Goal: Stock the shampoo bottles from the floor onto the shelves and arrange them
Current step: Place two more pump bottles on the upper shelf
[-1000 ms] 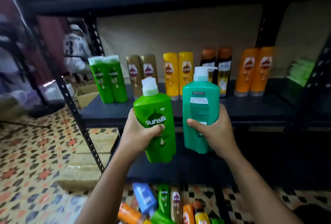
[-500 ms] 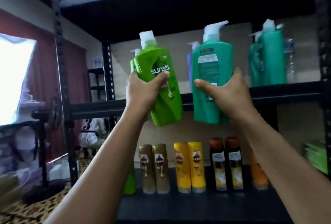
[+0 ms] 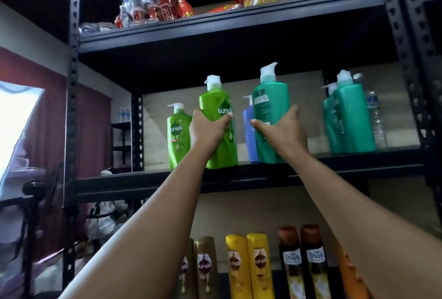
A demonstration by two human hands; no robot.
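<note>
Presently both hands set pump bottles on the middle shelf (image 3: 239,179): left hand (image 3: 207,129) fingers wrap the green Sunsilk bottle (image 3: 218,131) beside its match (image 3: 178,136), right hand (image 3: 282,129) grips the teal bottle (image 3: 270,107), evidently grouping by colour.

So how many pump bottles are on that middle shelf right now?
6 that I can see: a green one standing at the left, a green one in the left hand, a blue one behind the held teal one, and two teal ones at the right. More may be hidden behind.
</note>
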